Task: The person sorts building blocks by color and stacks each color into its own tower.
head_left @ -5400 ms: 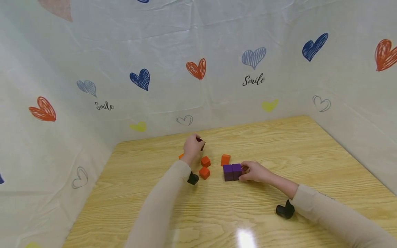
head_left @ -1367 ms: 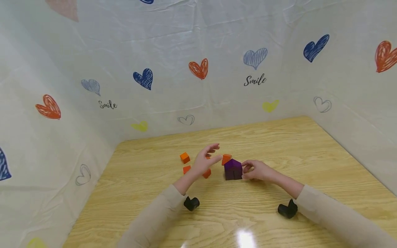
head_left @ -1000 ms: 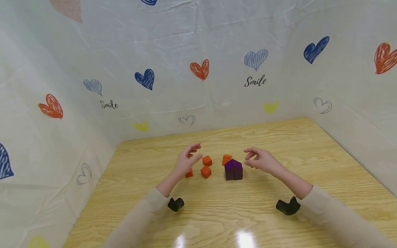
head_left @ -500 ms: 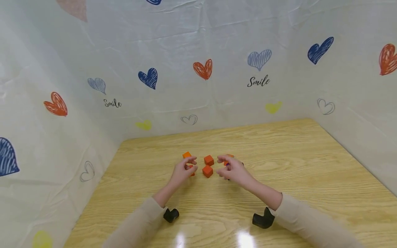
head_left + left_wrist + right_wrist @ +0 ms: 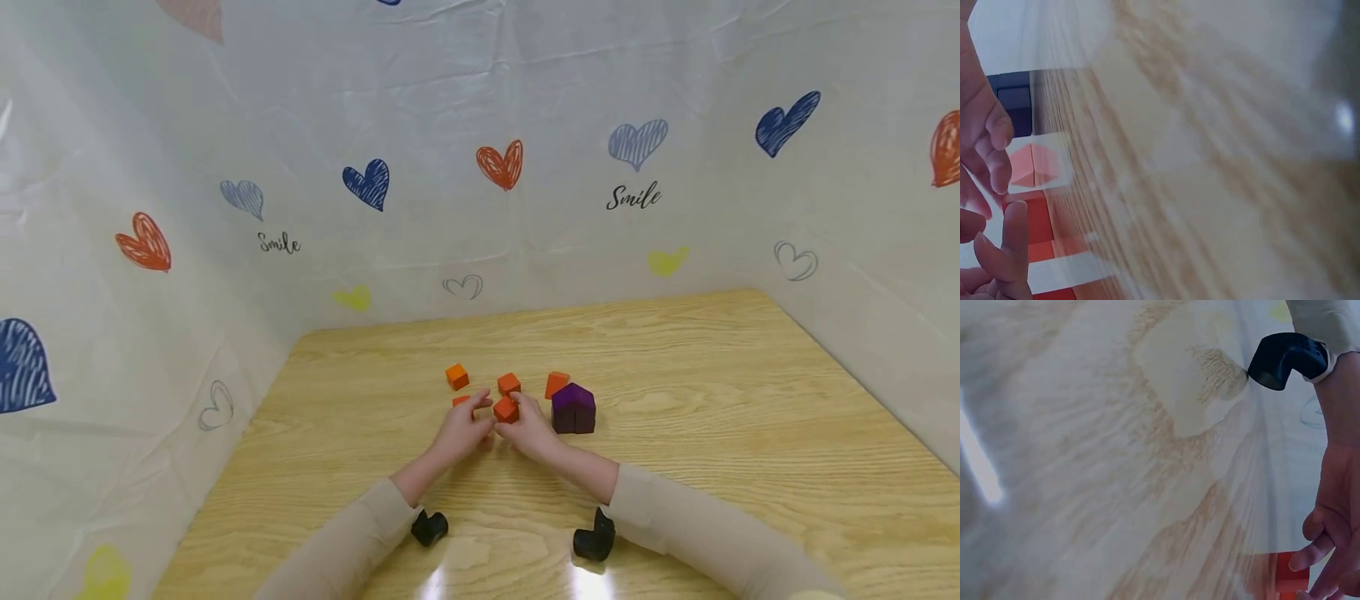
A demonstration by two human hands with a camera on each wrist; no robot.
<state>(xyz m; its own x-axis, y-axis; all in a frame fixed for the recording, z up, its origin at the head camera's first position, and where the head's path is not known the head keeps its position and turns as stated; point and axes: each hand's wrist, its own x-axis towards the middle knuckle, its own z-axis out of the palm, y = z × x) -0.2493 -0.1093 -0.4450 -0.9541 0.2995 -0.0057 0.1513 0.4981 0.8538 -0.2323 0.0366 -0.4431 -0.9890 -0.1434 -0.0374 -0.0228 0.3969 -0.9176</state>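
Note:
A red cube [image 5: 506,409] lies on the table between my hands. My right hand [image 5: 534,431] has its index finger and thumb on either side of this cube; whether they touch it is unclear. Just left of it, my left hand [image 5: 457,433] is spread with nothing held, fingertips pointing to the cube. Another red cube [image 5: 509,383] lies just behind. A red block [image 5: 461,401] shows partly behind my left hand. In the left wrist view, the fingers of both hands come close together by a red block [image 5: 1032,219].
A purple house-shaped stack [image 5: 573,408] stands right of my right hand, an orange-red block [image 5: 557,384] behind it. An orange block [image 5: 457,377] lies at the back left. The wooden table [image 5: 675,417] meets a white heart-printed sheet [image 5: 420,242].
The left hand placed a purple piece atop the two purple blocks as a roof, then withdrew. The right hand let go of the stack and moved left to the red cube.

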